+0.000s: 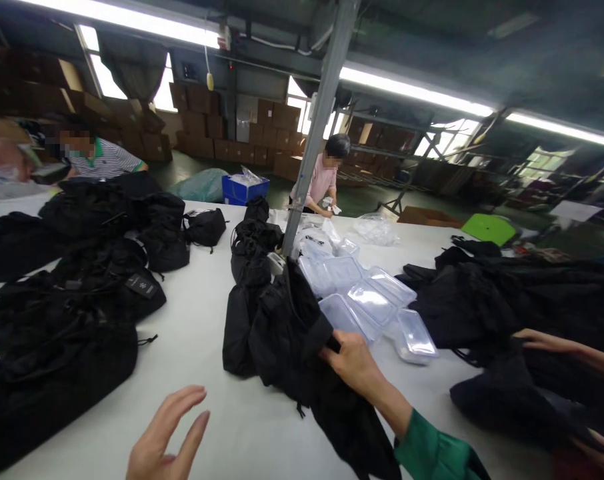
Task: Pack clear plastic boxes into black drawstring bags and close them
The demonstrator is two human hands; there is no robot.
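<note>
My left hand (165, 437) hovers over the white table, thumb and fingers apart, with nothing between them. A green sleeve leads to my right hand (355, 363), whose fingers are closed on the edge of a black fabric bag (327, 393). That bag hangs down toward the table's near side and overlaps a row of black drawstring bags (247, 320). Several clear plastic boxes (372, 297) lie just beyond my right hand. Left of my left hand is a heap of black bags (72, 373), one with a dark tag (143, 285).
A metal post (322, 113) rises from the table (197, 333). At the right, a co-worker's hands (547, 341) handle black fabric beside a dark pile (487, 300). Two other people (319, 177) sit or stand across the table. A blue crate (245, 190) is behind it.
</note>
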